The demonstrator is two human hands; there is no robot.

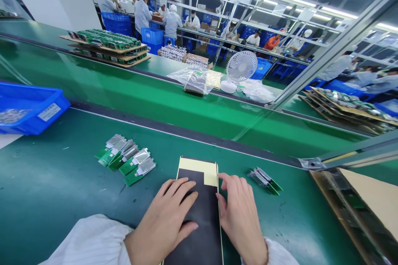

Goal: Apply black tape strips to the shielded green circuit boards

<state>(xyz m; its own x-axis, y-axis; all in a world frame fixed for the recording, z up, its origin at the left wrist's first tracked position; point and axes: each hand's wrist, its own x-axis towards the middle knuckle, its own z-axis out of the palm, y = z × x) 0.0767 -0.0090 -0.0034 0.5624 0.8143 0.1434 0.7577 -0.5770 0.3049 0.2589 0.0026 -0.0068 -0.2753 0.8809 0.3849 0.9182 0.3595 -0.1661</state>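
Note:
A stack of dark sheets (pixel 205 223) with pale yellow backing lies on the green bench in front of me. At its far end a strip and corner of the yellow backing (pixel 210 172) show bare. My left hand (pixel 169 211) rests flat across the dark surface, its fingers stretched out. At the right edge of the stack is my right hand (pixel 238 207), its index fingertip and thumb touching the edge with a gap between them. Several green circuit boards with silver battery pouches (pixel 127 157) lie to the left. A smaller group of these boards (pixel 265 180) lies to the right.
A blue bin (pixel 46 99) stands at the far left. Stacked cardboard trays (pixel 351 211) are at the right edge. Behind the bench's raised ledge are board stacks (pixel 105 45), a plastic bag (pixel 195 78) and a white fan (pixel 241 66). Several people work farther back.

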